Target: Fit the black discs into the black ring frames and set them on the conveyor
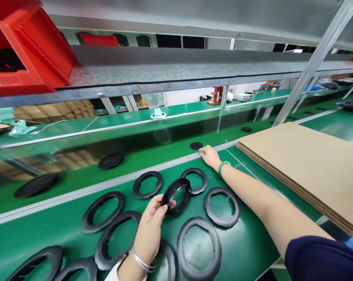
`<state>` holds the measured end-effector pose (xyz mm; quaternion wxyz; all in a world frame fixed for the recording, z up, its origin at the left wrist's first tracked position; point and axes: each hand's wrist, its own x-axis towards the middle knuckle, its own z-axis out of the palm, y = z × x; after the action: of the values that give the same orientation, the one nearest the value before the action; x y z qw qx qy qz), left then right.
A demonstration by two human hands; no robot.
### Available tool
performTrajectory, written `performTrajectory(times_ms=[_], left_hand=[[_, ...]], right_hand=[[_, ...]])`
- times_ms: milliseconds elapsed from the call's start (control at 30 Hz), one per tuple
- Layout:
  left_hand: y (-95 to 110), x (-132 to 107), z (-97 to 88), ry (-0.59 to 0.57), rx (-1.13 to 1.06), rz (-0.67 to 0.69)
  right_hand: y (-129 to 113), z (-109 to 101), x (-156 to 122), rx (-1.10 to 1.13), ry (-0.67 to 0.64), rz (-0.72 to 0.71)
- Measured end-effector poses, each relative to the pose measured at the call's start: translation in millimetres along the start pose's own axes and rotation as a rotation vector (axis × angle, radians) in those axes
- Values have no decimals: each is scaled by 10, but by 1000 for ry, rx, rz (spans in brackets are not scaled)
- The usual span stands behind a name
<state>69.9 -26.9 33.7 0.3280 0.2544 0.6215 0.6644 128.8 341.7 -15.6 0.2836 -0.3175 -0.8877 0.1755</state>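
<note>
My left hand [149, 230] grips a black ring [167, 195] by its left side, thumb over the rim, and holds it tilted above the green table. Farther forward, my right hand [211, 157] reaches to the metal rail [176, 160] along the belt. Its fingers are curled together, and what they hold, if anything, is hidden. A flat black disc [196, 145] lies on the green belt just beyond those fingertips. Several dark rings lie around my hands, among them a ring [182, 249] right of my left hand and a ring [208, 203] nearer my right forearm.
Flat brown cardboard sheets [299, 156] are stacked at the right. More black discs, including a disc [110, 160], lie along the belt [141, 154]. A grey shelf [176, 64] with a red bin [32, 50] hangs above; a slanted metal post [314, 64] stands at right.
</note>
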Motion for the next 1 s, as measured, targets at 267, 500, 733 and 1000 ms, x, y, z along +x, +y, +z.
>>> performTrajectory(times_ms=[267,500,733,1000], left_hand=[[-10,114,8,-154,-2,-305],[-117,104,-16,-152,-1,-328],[-159,120,-64,-164,58,-318],[-72,122,-37,-233,57,-356]], right_hand=[[67,268,590,-24,-86,-134],[209,417,792,62,-110,6],[5,257,653,206,8,52],[-585,-364,-88,444,177,-24]])
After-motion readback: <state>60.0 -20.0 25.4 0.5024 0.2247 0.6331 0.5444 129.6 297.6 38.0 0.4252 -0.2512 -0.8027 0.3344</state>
